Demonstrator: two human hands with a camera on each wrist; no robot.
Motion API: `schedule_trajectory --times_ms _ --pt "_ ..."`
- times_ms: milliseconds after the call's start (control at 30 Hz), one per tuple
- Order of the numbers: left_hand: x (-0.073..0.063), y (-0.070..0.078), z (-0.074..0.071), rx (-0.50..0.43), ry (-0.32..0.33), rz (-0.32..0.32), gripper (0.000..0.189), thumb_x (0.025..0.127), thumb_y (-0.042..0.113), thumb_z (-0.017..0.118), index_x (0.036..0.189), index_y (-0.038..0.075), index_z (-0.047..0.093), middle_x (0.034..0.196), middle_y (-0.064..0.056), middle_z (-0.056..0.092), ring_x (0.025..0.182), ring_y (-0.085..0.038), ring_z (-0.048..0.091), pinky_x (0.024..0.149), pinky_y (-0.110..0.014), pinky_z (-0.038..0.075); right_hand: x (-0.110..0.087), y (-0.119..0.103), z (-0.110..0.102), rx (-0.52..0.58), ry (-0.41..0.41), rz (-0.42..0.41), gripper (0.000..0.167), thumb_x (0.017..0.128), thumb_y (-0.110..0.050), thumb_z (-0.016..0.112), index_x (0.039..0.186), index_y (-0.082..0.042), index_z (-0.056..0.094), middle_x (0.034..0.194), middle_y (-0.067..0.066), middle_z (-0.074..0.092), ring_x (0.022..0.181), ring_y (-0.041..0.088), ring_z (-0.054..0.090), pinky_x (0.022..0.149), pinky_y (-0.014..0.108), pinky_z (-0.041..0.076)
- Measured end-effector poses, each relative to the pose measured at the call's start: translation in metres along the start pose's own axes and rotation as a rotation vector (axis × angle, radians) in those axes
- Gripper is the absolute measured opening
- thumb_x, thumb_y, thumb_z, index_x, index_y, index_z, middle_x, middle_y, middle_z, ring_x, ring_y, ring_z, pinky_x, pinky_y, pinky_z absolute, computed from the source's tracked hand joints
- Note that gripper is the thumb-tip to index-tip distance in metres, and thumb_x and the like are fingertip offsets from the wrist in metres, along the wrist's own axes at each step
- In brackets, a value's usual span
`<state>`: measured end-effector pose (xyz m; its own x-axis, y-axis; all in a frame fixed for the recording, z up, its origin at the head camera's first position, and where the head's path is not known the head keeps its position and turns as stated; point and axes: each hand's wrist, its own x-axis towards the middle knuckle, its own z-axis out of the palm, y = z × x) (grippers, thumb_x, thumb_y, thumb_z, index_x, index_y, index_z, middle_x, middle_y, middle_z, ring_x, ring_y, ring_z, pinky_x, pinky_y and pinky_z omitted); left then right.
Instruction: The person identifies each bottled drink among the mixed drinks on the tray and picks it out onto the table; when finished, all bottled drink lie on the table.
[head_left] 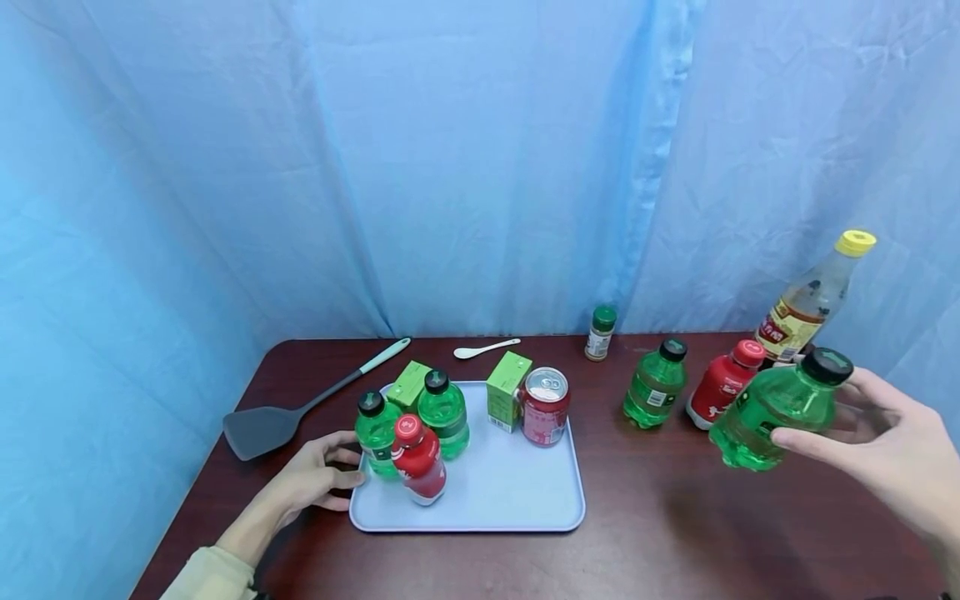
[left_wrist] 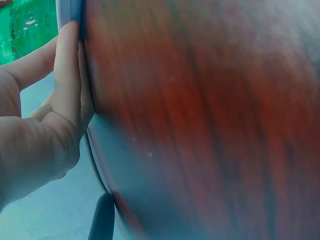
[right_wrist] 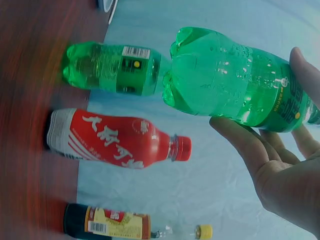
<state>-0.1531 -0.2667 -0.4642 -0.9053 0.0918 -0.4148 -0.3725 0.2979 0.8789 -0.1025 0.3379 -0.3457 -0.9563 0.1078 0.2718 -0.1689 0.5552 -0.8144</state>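
My right hand [head_left: 885, 425] grips a green soda bottle [head_left: 780, 408] with a black cap, held raised and tilted over the table's right side. In the right wrist view, that bottle [right_wrist: 230, 80] lies between thumb and fingers. My left hand [head_left: 318, 475] touches the left rim of a pale tray [head_left: 510, 492] with its fingers extended, as the left wrist view also shows. On the tray, two green soda bottles [head_left: 375, 433] and a red bottle [head_left: 418, 467] crowd the left end beside a green box [head_left: 408, 385]. Another green box [head_left: 507, 392] and a red can [head_left: 545, 408] stand farther right.
Right of the tray stand another green soda bottle [head_left: 655, 385], a red bottle [head_left: 723, 383] and a yellow-capped sauce bottle [head_left: 798, 312]. A green-lidded spice jar [head_left: 599, 333] and a white spoon [head_left: 483, 348] are at the back. A spatula [head_left: 262, 429] lies at left; blue curtains [head_left: 480, 167] surround the table.
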Motion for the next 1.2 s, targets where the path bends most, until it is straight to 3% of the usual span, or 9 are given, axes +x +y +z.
schedule_trajectory --times_ms 167,333,533,800,900,967,1033,1100,1200 --pt "-0.001 0.000 0.000 -0.001 -0.003 -0.001 0.069 0.087 0.002 0.077 0.148 0.002 0.044 0.120 -0.019 0.059 0.092 -0.027 0.067 0.068 -0.049 0.061 0.004 0.008 -0.005 0.028 0.022 -0.026 0.077 0.077 0.010 0.084 0.144 -0.010 0.053 0.116 -0.016 0.067 0.085 0.000 0.071 0.064 0.019 0.057" --pt "-0.003 0.002 -0.002 -0.019 -0.011 -0.010 0.069 0.087 0.002 0.077 0.147 0.001 0.044 0.121 -0.020 0.059 0.093 -0.027 0.068 0.070 -0.048 0.061 0.013 0.025 -0.012 0.009 0.033 0.011 0.078 0.082 0.003 0.083 0.149 -0.018 0.050 0.126 -0.019 0.059 0.090 -0.010 0.066 0.064 0.015 0.055" --pt "-0.004 0.002 -0.003 -0.028 -0.007 -0.014 0.068 0.087 0.001 0.077 0.147 0.001 0.045 0.121 -0.020 0.059 0.094 -0.027 0.068 0.071 -0.049 0.061 0.025 0.054 -0.021 -0.127 0.082 0.081 0.079 0.085 -0.016 0.085 0.152 -0.030 0.046 0.120 -0.027 0.049 0.083 -0.022 0.055 0.058 0.010 0.048" --pt "-0.006 0.002 -0.001 -0.020 -0.001 -0.012 0.067 0.088 0.002 0.076 0.147 0.000 0.045 0.121 -0.020 0.059 0.093 -0.027 0.068 0.070 -0.049 0.061 0.036 0.091 -0.023 -0.277 0.107 0.091 0.084 0.081 -0.030 0.088 0.153 -0.020 0.045 0.117 -0.020 0.046 0.077 -0.027 0.045 0.053 0.009 0.045" --pt "-0.006 0.002 0.000 -0.019 -0.004 0.000 0.066 0.088 0.002 0.076 0.146 0.000 0.044 0.121 -0.020 0.059 0.093 -0.027 0.068 0.071 -0.049 0.061 0.039 0.103 -0.023 -0.302 0.125 0.095 0.084 0.081 -0.031 0.088 0.152 -0.019 0.046 0.121 -0.013 0.050 0.083 -0.012 0.061 0.053 0.007 0.043" --pt "-0.006 0.003 0.001 -0.023 -0.007 -0.001 0.065 0.089 0.002 0.075 0.146 0.000 0.045 0.121 -0.021 0.059 0.093 -0.027 0.068 0.071 -0.049 0.061 0.041 0.111 -0.024 -0.312 0.127 0.119 0.085 0.083 -0.032 0.087 0.154 -0.020 0.043 0.131 0.000 0.052 0.097 0.017 0.073 0.052 0.009 0.044" --pt "-0.005 0.003 0.002 -0.021 -0.007 0.000 0.065 0.088 0.002 0.075 0.146 0.000 0.045 0.120 -0.020 0.059 0.093 -0.027 0.068 0.071 -0.049 0.061 0.043 0.117 -0.023 -0.330 0.135 0.158 0.086 0.083 -0.037 0.085 0.156 -0.021 0.041 0.139 0.012 0.049 0.110 0.045 0.066 0.052 0.008 0.043" --pt "-0.004 0.003 0.002 -0.016 -0.001 0.000 0.065 0.088 0.002 0.076 0.146 0.001 0.046 0.120 -0.020 0.059 0.093 -0.027 0.068 0.070 -0.049 0.062 0.045 0.123 -0.021 -0.324 0.145 0.188 0.087 0.084 -0.039 0.084 0.156 -0.020 0.040 0.143 0.017 0.045 0.116 0.057 0.056 0.053 0.008 0.043" --pt "-0.002 0.002 0.001 0.001 0.010 0.002 0.064 0.088 0.002 0.076 0.145 0.002 0.047 0.120 -0.020 0.059 0.092 -0.027 0.067 0.068 -0.048 0.062 0.049 0.128 -0.018 -0.313 0.158 0.217 0.090 0.084 -0.042 0.083 0.157 -0.016 0.037 0.146 0.022 0.043 0.119 0.056 0.054 0.052 0.006 0.040"
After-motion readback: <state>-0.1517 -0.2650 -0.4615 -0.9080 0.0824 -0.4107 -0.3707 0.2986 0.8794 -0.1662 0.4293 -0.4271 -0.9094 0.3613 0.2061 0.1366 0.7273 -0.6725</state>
